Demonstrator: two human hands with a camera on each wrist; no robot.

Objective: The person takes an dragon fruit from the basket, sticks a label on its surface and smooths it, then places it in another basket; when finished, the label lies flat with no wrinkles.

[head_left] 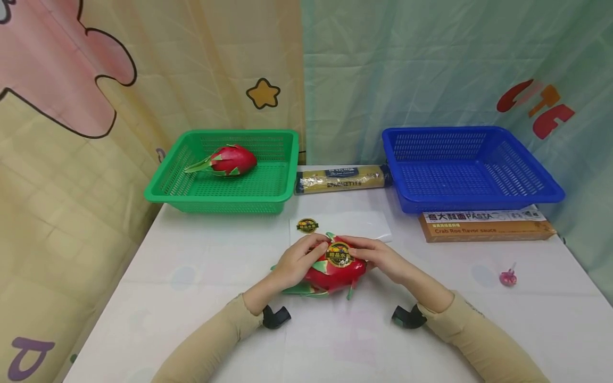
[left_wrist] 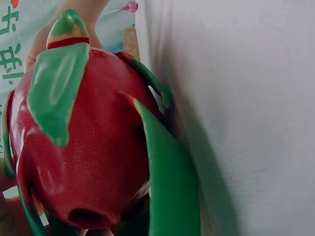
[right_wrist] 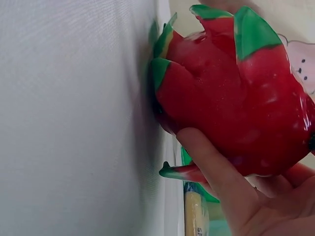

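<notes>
A red dragon fruit (head_left: 331, 277) with green-tipped scales lies on the white table in front of me. On its upper side is a round black-and-gold sticker (head_left: 339, 254). My left hand (head_left: 298, 260) holds the fruit from the left, thumb near the sticker. From the right, my right hand (head_left: 385, 259) grips it with fingertips at the sticker's edge. The left wrist view shows the dragon fruit (left_wrist: 98, 142) end-on, with a long green scale along the table. In the right wrist view, fingers (right_wrist: 206, 155) curve against the lower side of the dragon fruit (right_wrist: 231, 98).
Behind the fruit lies a white sheet (head_left: 369, 223) bearing another sticker (head_left: 307, 225). A green basket (head_left: 225, 206) with a second dragon fruit (head_left: 234, 160) stands back left; a blue basket (head_left: 479, 203) back right. Spaghetti (head_left: 342, 180), a pasta box (head_left: 488, 230) and a pink trinket (head_left: 508, 277) lie around.
</notes>
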